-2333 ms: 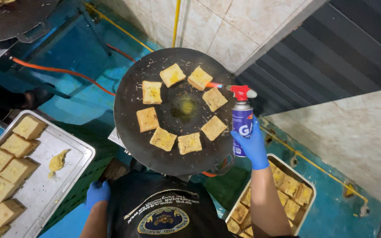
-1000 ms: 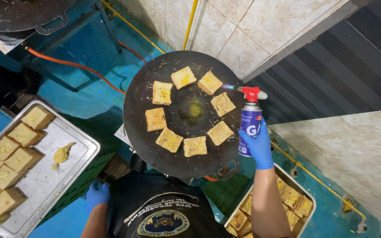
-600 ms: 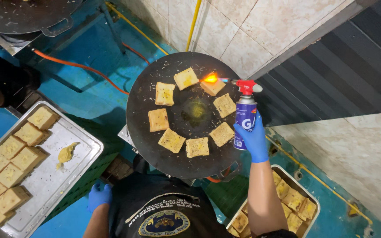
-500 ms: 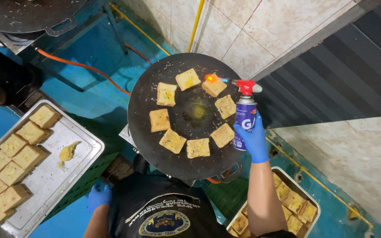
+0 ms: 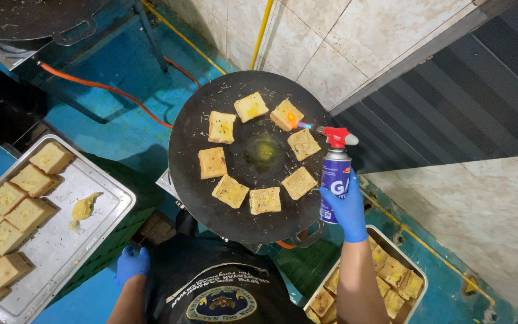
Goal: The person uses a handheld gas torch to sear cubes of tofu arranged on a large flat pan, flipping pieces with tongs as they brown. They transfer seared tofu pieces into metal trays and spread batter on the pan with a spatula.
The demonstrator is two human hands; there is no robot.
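Observation:
My right hand (image 5: 348, 207), in a blue glove, grips a blue gas torch can (image 5: 334, 178) with a red nozzle (image 5: 337, 136). Its flame touches a bread square (image 5: 287, 114) at the far right of a round black griddle (image 5: 190, 180). Several bread squares (image 5: 229, 191) lie in a ring on the griddle around a yellow greasy patch (image 5: 263, 149). My left hand (image 5: 132, 264), also gloved blue, hangs low beside my body, away from the griddle, holding nothing.
A metal tray (image 5: 100, 213) at the left holds several bread squares (image 5: 19, 207) and a yellow dab of spread (image 5: 84, 207). Another tray (image 5: 416, 279) of toasted pieces sits at the lower right. An orange hose (image 5: 97, 87) and a second griddle (image 5: 37, 18) lie behind. A tiled wall stands beyond.
The torch was unlit at first, then lit. Its flame now plays on the far-right bread square, which glows orange. My left hand has stayed low.

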